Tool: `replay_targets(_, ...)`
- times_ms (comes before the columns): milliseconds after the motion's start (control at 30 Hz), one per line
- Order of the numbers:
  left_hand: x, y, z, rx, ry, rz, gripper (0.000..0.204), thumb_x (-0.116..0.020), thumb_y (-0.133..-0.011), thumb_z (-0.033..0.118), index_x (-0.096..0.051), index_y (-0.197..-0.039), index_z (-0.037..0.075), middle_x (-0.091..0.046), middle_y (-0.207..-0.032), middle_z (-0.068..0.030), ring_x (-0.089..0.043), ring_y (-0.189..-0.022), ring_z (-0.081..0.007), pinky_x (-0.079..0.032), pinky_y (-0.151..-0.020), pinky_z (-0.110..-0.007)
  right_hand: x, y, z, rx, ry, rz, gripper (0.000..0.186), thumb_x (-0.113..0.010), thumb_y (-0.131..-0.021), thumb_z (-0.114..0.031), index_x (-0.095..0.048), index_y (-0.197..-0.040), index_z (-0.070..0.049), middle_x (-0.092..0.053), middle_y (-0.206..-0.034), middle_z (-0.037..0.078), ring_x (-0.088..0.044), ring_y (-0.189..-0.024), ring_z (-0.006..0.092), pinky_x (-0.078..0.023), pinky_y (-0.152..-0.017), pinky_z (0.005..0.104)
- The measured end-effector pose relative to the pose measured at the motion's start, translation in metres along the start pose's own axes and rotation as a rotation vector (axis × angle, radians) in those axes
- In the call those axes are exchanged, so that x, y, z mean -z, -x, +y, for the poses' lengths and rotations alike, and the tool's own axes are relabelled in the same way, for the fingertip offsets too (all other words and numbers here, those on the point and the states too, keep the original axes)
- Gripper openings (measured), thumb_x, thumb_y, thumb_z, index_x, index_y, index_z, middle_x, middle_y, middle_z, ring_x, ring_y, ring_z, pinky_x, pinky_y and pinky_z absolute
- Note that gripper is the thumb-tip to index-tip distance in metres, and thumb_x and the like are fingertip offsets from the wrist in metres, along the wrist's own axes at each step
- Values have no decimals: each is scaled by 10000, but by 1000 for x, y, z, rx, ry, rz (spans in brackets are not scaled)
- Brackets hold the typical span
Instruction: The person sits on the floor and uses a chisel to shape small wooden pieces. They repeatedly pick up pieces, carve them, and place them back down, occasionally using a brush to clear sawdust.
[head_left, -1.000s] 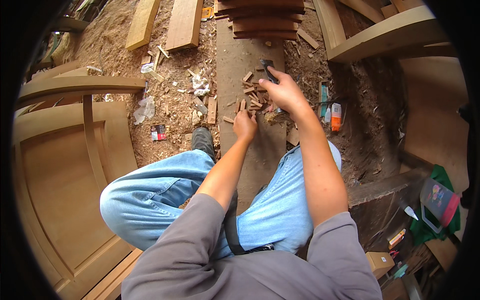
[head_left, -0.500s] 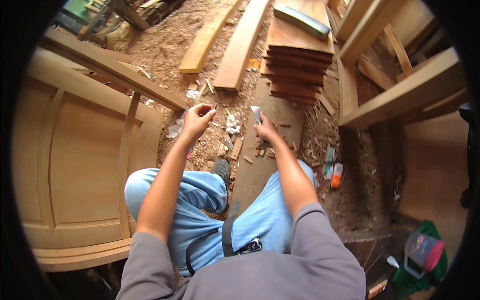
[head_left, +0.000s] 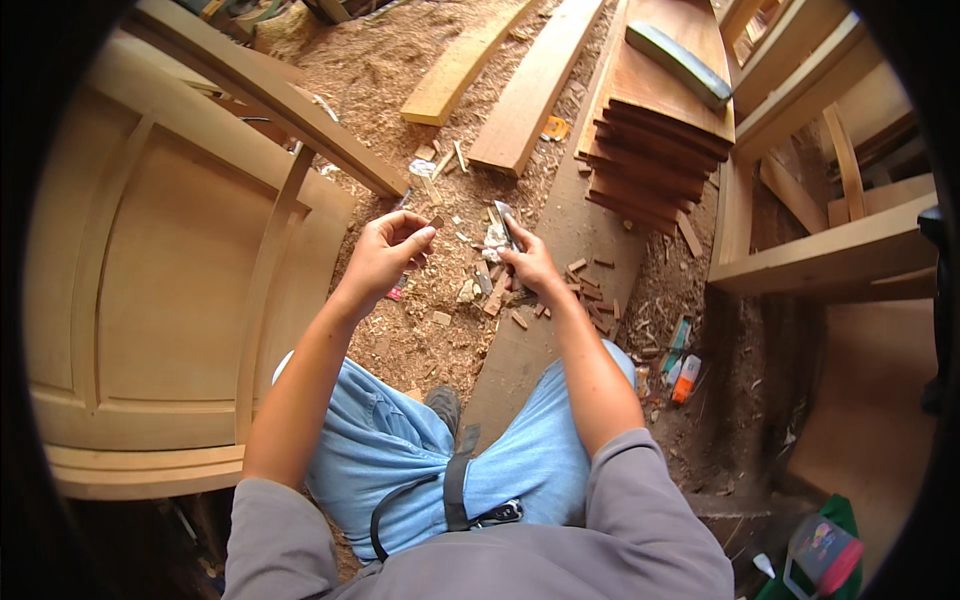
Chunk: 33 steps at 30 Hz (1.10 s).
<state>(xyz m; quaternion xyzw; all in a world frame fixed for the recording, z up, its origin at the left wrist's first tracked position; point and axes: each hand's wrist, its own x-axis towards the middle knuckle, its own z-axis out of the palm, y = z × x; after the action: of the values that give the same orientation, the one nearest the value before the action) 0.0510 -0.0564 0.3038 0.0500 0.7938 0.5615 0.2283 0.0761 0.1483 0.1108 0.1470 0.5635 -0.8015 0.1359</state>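
My left hand is raised left of centre, pinching a small brown wooden piece between thumb and fingers. My right hand grips a flat metal-bladed tool with its light end pointing up and away from me. Beneath and right of my right hand, several small wooden offcuts lie scattered on a worn plank, which runs out between my legs.
A panelled wooden door stands at left, a wooden frame at right. Beyond my hands are long boards and stacked dark panels topped by a long bar. Wood shavings, an orange-labelled bottle and a plastic container lie around.
My left hand has lifted from the offcuts on the plank and moved leftward with a piece in it. My right hand has shifted left, still holding the tool. The view has swung too.
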Motion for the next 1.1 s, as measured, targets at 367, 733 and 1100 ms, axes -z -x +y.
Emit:
replay_targets(367,-57,-63,-64,82,135,-174,191,-675,-985,260,-658,-1053,83,-692,-877,2,-626,-763,-65,-490,-690,-223,39,82,-34,27,-156,-47,743,-586,-989,-55,-220,-1614,-221,-521,-812,4,-519,-536,94,-525,-469,276)
replay_targets(733,-92,-89,-94,-18,277,-174,146,-659,-987,150,-665,-1029,11,-698,-847,-44,-631,-704,-90,-524,-644,-244,7,114,-39,15,-198,-34,679,-568,-1002,-55,-283,-1596,-218,-511,-774,-25,-454,-488,51,-511,-426,244)
replay_targets(1100,-114,-102,-98,129,298,-191,162,-688,-965,170,-703,-1051,34,-701,-852,-26,-619,-710,-82,-500,-653,-230,5,114,-24,11,-262,108,630,-526,-1030,-117,-279,-1595,-249,-492,-663,20,-502,-488,113,-521,-429,283)
